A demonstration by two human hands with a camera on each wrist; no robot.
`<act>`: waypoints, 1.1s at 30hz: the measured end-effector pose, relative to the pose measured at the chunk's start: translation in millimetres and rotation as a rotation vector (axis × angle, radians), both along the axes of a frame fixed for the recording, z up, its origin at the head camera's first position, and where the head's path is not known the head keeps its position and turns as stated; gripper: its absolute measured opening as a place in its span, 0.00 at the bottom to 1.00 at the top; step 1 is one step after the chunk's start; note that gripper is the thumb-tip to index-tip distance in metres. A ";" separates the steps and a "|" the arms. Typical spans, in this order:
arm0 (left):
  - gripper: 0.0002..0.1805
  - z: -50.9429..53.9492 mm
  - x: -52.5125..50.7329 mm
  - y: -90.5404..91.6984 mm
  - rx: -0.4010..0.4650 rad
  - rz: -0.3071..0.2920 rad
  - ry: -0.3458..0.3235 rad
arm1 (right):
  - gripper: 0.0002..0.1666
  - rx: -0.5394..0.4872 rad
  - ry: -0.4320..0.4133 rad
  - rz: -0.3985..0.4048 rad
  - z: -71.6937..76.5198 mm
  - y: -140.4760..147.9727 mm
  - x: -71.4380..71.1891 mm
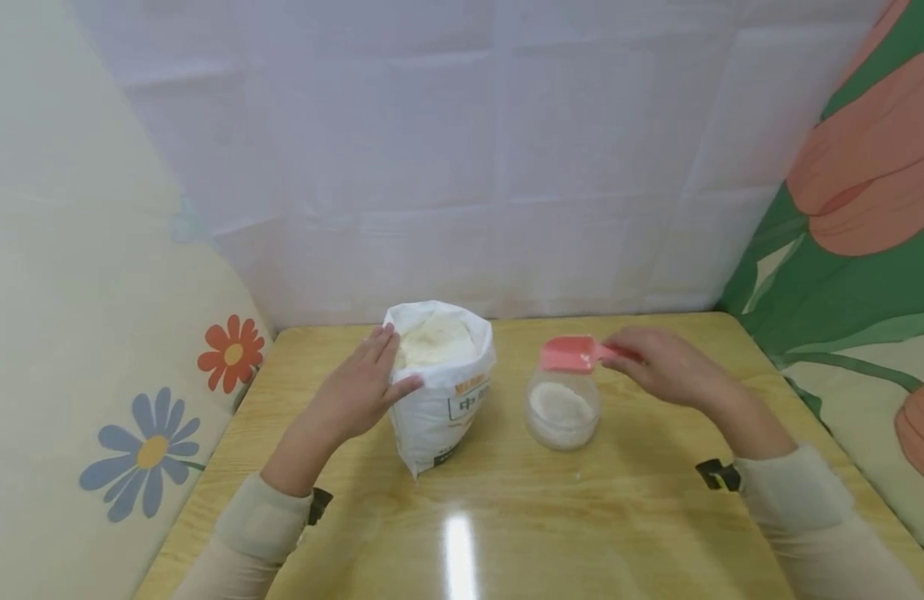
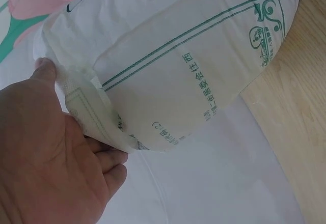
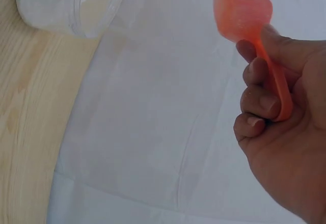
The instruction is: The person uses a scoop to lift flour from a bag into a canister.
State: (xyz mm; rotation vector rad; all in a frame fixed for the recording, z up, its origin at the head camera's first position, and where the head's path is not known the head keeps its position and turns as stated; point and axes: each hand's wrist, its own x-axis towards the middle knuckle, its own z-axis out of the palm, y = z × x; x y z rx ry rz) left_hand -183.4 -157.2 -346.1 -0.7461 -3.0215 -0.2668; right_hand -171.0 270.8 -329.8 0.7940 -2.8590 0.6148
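A white bag [image 1: 434, 417] of pale powder stands upright with its top spread wide. My left hand [image 1: 357, 383] rests on the bag's left rim, thumb spread across the front and fingers fairly straight. In the left wrist view, the folded rim [image 2: 89, 114] hides some fingertips of the left hand [image 2: 51, 142]. My right hand [image 1: 667, 367] holds a pink scoop [image 1: 568, 354] by its handle, over the back of a clear round jar [image 1: 562, 437] with white powder inside. In the right wrist view, the right hand's fingers [image 3: 260, 99] curl round the scoop's handle.
Both hands work above a wooden table [image 1: 536, 533]. A pale cloth [image 1: 462, 167] hangs behind its back edge, and printed floral cloths [image 1: 874, 167] flank it on both sides. Small black pieces [image 1: 716, 475] show beside each sleeve cuff.
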 end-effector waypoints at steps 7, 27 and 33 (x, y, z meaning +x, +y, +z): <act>0.49 -3.5 -0.8 -1.1 0.018 -0.006 0.025 | 0.13 -0.081 0.071 -0.002 -3.6 -8.5 -0.2; 0.49 -3.5 -3.2 1.4 0.009 -0.011 0.018 | 0.10 -0.090 0.175 0.128 25.4 -61.8 -13.0; 0.49 -2.0 -2.2 1.2 0.013 -0.004 0.005 | 0.09 -0.012 0.169 0.195 37.8 -84.0 -22.9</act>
